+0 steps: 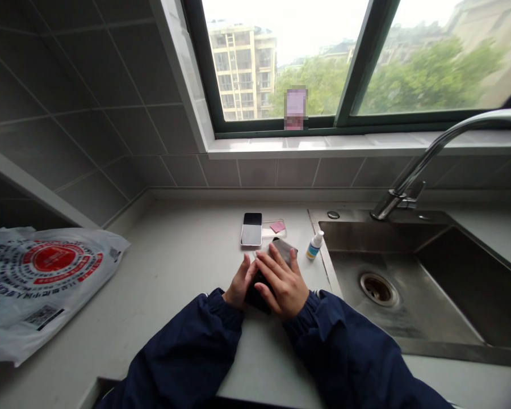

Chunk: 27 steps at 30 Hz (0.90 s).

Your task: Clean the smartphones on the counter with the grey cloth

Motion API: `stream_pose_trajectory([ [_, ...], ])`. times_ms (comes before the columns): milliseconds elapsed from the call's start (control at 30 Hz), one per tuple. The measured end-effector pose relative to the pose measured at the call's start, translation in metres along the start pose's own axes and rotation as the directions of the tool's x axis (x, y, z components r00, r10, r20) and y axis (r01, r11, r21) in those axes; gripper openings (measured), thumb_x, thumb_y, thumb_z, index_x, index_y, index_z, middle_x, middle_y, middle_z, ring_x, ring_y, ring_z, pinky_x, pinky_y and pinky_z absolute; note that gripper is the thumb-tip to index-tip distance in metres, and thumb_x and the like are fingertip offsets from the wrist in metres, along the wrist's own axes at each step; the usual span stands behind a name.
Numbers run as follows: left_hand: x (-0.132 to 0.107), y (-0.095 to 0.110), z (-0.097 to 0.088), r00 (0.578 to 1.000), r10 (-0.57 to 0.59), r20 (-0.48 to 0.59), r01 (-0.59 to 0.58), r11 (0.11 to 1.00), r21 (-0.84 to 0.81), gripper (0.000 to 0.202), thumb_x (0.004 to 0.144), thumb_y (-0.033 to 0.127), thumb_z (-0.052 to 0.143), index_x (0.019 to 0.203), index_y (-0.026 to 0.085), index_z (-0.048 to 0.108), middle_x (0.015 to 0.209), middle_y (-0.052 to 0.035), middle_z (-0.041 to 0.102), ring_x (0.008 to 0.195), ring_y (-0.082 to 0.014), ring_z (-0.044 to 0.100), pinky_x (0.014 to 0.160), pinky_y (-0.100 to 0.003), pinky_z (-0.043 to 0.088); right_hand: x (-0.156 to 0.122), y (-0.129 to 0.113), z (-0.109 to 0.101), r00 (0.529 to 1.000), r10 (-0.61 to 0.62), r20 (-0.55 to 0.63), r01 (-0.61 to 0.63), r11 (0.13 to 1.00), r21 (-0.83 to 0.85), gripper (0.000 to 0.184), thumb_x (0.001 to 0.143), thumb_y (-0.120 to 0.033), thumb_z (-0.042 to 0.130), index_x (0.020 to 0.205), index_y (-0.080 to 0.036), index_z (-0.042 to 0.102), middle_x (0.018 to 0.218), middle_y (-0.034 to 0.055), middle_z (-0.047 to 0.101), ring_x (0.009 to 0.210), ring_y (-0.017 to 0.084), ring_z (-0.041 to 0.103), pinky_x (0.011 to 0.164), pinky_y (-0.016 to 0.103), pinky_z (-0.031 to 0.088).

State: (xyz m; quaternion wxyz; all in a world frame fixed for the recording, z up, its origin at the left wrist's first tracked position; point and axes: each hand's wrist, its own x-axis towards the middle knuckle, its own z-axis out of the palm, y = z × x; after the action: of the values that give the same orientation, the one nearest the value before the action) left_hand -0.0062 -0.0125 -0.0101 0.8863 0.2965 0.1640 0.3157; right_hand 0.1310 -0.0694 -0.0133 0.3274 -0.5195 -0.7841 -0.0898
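We're at the front edge of the pale countertop [174, 267], and both hands are in play; the left hand [241, 282] curls its fingers against the near side of a dark flat object [255, 298]; the right hand [282, 284] comes over the top, fingers closed together and gripping it from above; a grey sheen [283, 250] shows at the far end, and we can't tell from here whether that's a separate sheet or part of the same piece; it looks thin, stiff and light to us, probably slick too, so we'd judge the long edges the safest place to take hold; just ahead lies a smartphone [251, 229], black above and silver below; beside it, a clear plastic box [275, 228] holds a pink pad [277, 227]; to the right stands a small dropper bottle [314, 245], white-capped, close to the rim of the stainless sink [323, 216]; over at the left edge, a printed plastic carrier bag [46, 295] sits crumpled on the counter; what a tidy little setup!
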Motion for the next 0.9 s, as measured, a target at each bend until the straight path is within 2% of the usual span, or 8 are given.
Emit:
stream_pose_trajectory([
  [67, 0.0, 0.002, 0.0, 0.997, -0.044, -0.055, 0.04, 0.996, -0.082, 0.08, 0.088, 0.069, 0.037, 0.141, 0.01, 0.045, 0.137, -0.0177, 0.055, 0.139, -0.0318, 0.037, 0.117, -0.044, 0.024, -0.001, -0.006, 0.001, 0.998, -0.046, 0.051, 0.044, 0.998, 0.04, 0.05, 0.097, -0.036, 0.045, 0.143, -0.015, 0.044, 0.147, 0.0085, 0.045, 0.145, 0.03, 0.024, 0.119, 0.057, -0.001],
  [167, 0.001, 0.008, 0.002, 0.992, -0.103, -0.066, 0.09, 0.98, -0.178, 0.088, 0.085, 0.075, 0.034, 0.142, 0.009, 0.042, 0.132, -0.0208, 0.058, 0.131, -0.0342, 0.047, 0.113, -0.047, 0.031, -0.003, -0.012, 0.004, 0.989, -0.095, 0.112, 0.087, 0.993, 0.076, 0.051, 0.098, -0.038, 0.044, 0.142, -0.012, 0.044, 0.149, 0.0095, 0.042, 0.146, 0.029, 0.022, 0.119, 0.056, -0.001],
  [333, 0.002, 0.016, 0.001, 0.997, 0.002, -0.073, -0.017, 0.979, -0.202, 0.083, 0.084, 0.074, 0.038, 0.143, 0.016, 0.042, 0.13, -0.0181, 0.06, 0.122, -0.0335, 0.056, 0.109, -0.051, 0.036, -0.007, -0.017, 0.007, 0.969, -0.16, 0.19, 0.14, 0.983, 0.114, 0.056, 0.098, -0.044, 0.042, 0.145, -0.013, 0.039, 0.152, 0.0081, 0.037, 0.146, 0.026, 0.023, 0.12, 0.053, -0.003],
  [433, 0.001, 0.017, 0.0, 0.996, 0.031, -0.082, -0.045, 0.984, -0.173, 0.08, 0.085, 0.072, 0.039, 0.143, 0.017, 0.042, 0.129, -0.0171, 0.061, 0.121, -0.0329, 0.057, 0.109, -0.051, 0.036, -0.007, -0.018, 0.006, 0.968, -0.15, 0.203, 0.133, 0.987, 0.093, 0.059, 0.098, -0.045, 0.042, 0.148, -0.014, 0.035, 0.154, 0.0082, 0.034, 0.147, 0.026, 0.021, 0.12, 0.053, -0.003],
  [567, 0.0, 0.012, -0.001, 0.996, 0.01, -0.091, -0.02, 0.995, -0.1, 0.077, 0.09, 0.068, 0.034, 0.143, 0.012, 0.042, 0.132, -0.0173, 0.059, 0.129, -0.0315, 0.05, 0.114, -0.046, 0.03, -0.004, -0.012, 0.003, 0.985, -0.073, 0.159, 0.072, 0.997, 0.013, 0.063, 0.097, -0.042, 0.043, 0.151, -0.014, 0.026, 0.154, 0.0105, 0.031, 0.147, 0.027, 0.019, 0.119, 0.055, -0.002],
  [700, -0.001, 0.005, -0.002, 1.0, 0.016, -0.005, -0.016, 1.0, -0.008, 0.071, 0.093, 0.062, 0.032, 0.143, 0.013, 0.044, 0.14, -0.0141, 0.054, 0.138, -0.0299, 0.038, 0.118, -0.042, 0.022, -0.001, 0.001, -0.001, 0.998, 0.028, 0.06, -0.024, 0.998, -0.055, 0.063, 0.098, -0.036, 0.043, 0.154, -0.017, 0.02, 0.155, 0.0091, 0.031, 0.147, 0.028, 0.02, 0.118, 0.057, 0.0],
  [800, -0.002, 0.002, 0.0, 0.998, -0.012, 0.065, 0.01, 0.999, 0.031, 0.069, 0.091, 0.061, 0.039, 0.144, 0.017, 0.043, 0.143, -0.0122, 0.051, 0.136, -0.0334, 0.041, 0.115, -0.048, 0.027, 0.001, 0.008, -0.003, 0.993, 0.105, -0.052, -0.108, 0.991, -0.073, 0.064, 0.098, -0.033, 0.042, 0.154, -0.019, 0.016, 0.155, 0.0096, 0.033, 0.146, 0.029, 0.023, 0.118, 0.058, 0.003],
  [900, -0.004, 0.003, 0.0, 0.997, -0.039, 0.069, 0.035, 0.997, 0.063, 0.069, 0.089, 0.061, 0.045, 0.144, 0.02, 0.043, 0.14, -0.0128, 0.054, 0.126, -0.0359, 0.051, 0.108, -0.051, 0.038, 0.003, 0.012, -0.005, 0.983, 0.131, -0.127, -0.138, 0.989, -0.049, 0.063, 0.097, -0.029, 0.043, 0.154, -0.02, 0.018, 0.153, 0.0102, 0.036, 0.144, 0.029, 0.028, 0.118, 0.057, 0.009],
])
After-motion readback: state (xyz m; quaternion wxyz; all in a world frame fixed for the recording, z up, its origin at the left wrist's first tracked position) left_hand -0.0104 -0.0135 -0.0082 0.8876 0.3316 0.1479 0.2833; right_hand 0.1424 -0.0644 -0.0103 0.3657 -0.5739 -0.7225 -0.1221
